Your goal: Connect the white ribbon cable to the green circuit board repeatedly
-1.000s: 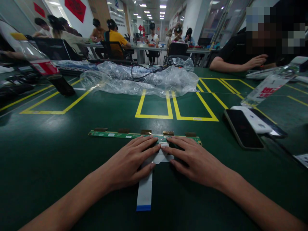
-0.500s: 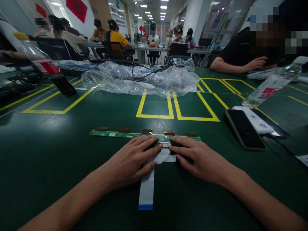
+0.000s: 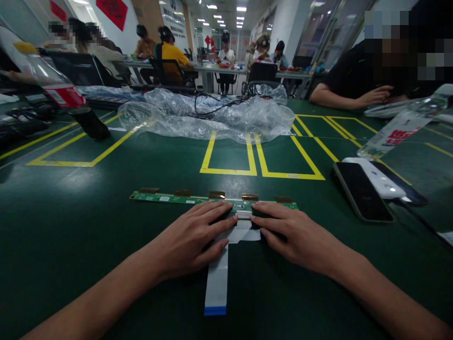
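Observation:
A long, narrow green circuit board (image 3: 173,198) lies crosswise on the table, with several brown film tabs along its far edge. At its near edge sits a white connector (image 3: 244,215), and a white flat ribbon cable (image 3: 217,278) with a blue end runs from there toward me, folded sideways near the top. My left hand (image 3: 198,233) rests with fingers stretched over the board, index fingertip beside the connector's left end, thumb at the cable. From the other side my right hand (image 3: 288,231) lies likewise, fingertips on the board and at the connector's right end. The fingers partly cover the board.
Crumpled clear plastic wrap (image 3: 212,115) with a black cable lies beyond the board. A cola bottle (image 3: 71,94) stands left. On the right are a phone (image 3: 363,191), a white device (image 3: 378,177) and a clear bottle (image 3: 399,125). A person in black (image 3: 347,71) sits far right.
The view has shifted very slightly. Both hands stay in nearly the same place on the board and at the connector.

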Demonstrator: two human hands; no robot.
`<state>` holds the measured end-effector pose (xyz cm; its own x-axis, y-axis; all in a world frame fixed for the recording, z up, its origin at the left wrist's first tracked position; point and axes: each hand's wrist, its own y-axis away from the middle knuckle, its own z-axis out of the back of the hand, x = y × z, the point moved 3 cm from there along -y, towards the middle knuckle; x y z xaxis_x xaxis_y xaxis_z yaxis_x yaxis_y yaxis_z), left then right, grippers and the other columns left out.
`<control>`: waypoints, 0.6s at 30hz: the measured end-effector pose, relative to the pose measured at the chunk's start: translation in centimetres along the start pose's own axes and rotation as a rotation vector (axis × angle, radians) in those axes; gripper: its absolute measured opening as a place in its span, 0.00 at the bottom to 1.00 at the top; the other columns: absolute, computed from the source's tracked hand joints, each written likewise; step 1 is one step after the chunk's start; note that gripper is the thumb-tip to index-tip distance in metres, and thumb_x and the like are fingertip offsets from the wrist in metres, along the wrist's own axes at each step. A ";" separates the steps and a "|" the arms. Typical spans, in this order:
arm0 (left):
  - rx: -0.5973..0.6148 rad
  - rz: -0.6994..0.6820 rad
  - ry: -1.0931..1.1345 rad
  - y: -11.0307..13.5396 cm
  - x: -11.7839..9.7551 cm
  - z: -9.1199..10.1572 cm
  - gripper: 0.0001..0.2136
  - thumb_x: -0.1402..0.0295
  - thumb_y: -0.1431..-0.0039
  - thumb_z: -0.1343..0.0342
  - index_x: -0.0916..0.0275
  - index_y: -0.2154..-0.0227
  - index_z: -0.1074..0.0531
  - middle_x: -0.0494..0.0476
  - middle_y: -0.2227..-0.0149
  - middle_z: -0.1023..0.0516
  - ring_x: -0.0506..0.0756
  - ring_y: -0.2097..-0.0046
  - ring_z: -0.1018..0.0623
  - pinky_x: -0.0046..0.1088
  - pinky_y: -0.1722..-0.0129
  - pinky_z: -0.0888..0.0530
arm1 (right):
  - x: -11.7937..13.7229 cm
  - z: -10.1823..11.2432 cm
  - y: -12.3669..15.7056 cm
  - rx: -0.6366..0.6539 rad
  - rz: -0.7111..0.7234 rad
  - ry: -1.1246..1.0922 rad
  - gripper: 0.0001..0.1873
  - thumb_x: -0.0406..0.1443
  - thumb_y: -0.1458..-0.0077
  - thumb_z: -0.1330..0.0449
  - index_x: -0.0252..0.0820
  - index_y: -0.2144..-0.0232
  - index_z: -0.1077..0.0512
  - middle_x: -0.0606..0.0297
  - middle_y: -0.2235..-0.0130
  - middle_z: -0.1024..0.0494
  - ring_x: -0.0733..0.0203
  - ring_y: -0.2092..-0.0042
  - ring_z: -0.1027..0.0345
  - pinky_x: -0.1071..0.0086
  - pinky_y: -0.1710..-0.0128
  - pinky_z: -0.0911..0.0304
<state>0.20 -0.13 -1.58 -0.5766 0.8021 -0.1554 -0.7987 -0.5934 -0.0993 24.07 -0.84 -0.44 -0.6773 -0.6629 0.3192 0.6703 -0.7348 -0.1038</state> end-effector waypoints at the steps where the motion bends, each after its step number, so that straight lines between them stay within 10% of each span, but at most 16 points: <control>1: -0.006 -0.002 -0.004 0.0 0.0 0.0 0.23 0.62 0.30 0.53 0.56 0.34 0.40 0.63 0.31 0.40 0.62 0.31 0.38 0.50 0.34 0.34 | 0.0 0.1 0.0 -0.002 0.000 -0.003 0.21 0.34 0.34 0.47 0.45 0.41 0.27 0.56 0.37 0.30 0.50 0.37 0.36 0.50 0.36 0.39; 18: -0.014 0.038 -0.001 -0.2 -0.2 -0.1 0.23 0.62 0.31 0.54 0.56 0.35 0.39 0.64 0.33 0.38 0.65 0.34 0.34 0.52 0.38 0.31 | 0.3 -0.2 0.1 -0.015 -0.010 0.018 0.24 0.34 0.34 0.46 0.46 0.38 0.31 0.55 0.35 0.32 0.47 0.36 0.36 0.48 0.37 0.39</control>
<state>0.50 -0.23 -1.64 -0.6067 0.7790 -0.1585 -0.7738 -0.6244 -0.1068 23.93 -1.14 -0.56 -0.6895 -0.6577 0.3032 0.6588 -0.7435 -0.1147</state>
